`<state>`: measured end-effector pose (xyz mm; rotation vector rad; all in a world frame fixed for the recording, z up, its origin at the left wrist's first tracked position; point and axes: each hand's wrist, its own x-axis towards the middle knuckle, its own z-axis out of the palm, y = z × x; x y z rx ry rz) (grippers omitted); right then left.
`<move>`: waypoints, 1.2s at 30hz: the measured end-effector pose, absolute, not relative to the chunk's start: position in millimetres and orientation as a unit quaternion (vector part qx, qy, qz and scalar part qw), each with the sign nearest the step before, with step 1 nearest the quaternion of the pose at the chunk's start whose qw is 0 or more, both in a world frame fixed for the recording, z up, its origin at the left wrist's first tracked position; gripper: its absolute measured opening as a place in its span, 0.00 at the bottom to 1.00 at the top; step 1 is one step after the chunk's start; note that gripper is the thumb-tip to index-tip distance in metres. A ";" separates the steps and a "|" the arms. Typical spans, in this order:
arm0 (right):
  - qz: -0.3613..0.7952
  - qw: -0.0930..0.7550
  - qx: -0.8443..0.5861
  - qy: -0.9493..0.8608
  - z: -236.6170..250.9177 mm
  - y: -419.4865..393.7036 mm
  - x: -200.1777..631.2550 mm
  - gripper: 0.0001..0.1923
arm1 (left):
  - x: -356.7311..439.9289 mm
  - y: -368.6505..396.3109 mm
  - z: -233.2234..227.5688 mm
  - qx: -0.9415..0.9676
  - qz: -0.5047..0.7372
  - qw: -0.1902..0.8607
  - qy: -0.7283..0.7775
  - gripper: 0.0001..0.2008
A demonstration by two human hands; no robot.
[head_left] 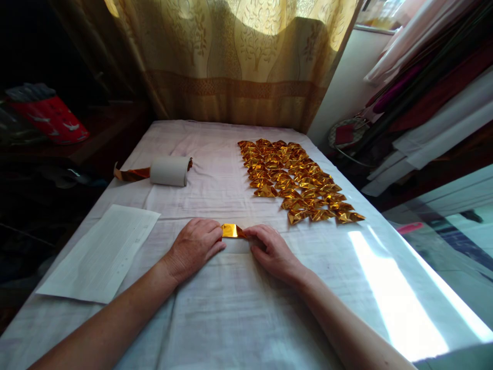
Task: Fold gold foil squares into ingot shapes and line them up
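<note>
Between my two hands, low over the cloth-covered table [215,318], is a shiny gold foil paper [231,230], folded into a narrow strip. My left hand [196,244] pinches its left end, thumb toward me and fingers on the far side. At the opposite end, my right hand [271,249] has its fingertips closed on the foil. Part of each end is hidden under my fingers. Several folded gold foil pieces [285,172], shaped like small ingots, stand in close rows beyond my right hand.
A white cardboard tube [169,171] with gold foil sticking out of it lies at the back left. Nearer, a printed white sheet [103,252] rests on the cloth. A red container [50,115] stands on a dark surface at left. Clothes [435,108] hang at right.
</note>
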<state>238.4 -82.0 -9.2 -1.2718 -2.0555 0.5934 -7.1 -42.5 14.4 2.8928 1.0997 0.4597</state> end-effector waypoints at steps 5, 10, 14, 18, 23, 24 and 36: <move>0.134 0.319 -0.456 -0.820 -16.0 -79.6 235.2 0.17 | -11.8 -33.6 16.5 0.933 0.153 0.036 0.324 0.07; 0.084 0.300 -0.431 -0.847 -15.9 -82.9 235.0 0.10 | -6.6 -41.6 10.9 0.929 0.175 0.009 0.326 0.05; 0.077 0.278 -0.424 -0.859 -11.1 -86.6 234.5 0.12 | -5.9 -50.4 5.6 0.927 0.177 -0.003 0.330 0.08; 0.066 0.266 -0.422 -0.864 -9.9 -90.6 233.3 0.10 | -9.5 -57.8 8.0 0.927 0.189 0.023 0.324 0.08; 0.110 0.280 -0.459 -0.836 -14.4 -89.7 231.2 0.05 | -8.4 -64.8 10.3 0.918 0.199 0.055 0.339 0.07; 0.111 0.285 -0.470 -0.828 -15.3 -88.9 230.1 0.04 | -6.6 -65.6 9.7 0.914 0.198 0.062 0.348 0.07; 0.082 0.291 -0.506 -0.808 -11.1 -87.2 216.8 0.05 | 13.9 -69.9 3.6 0.882 0.202 0.053 0.422 0.10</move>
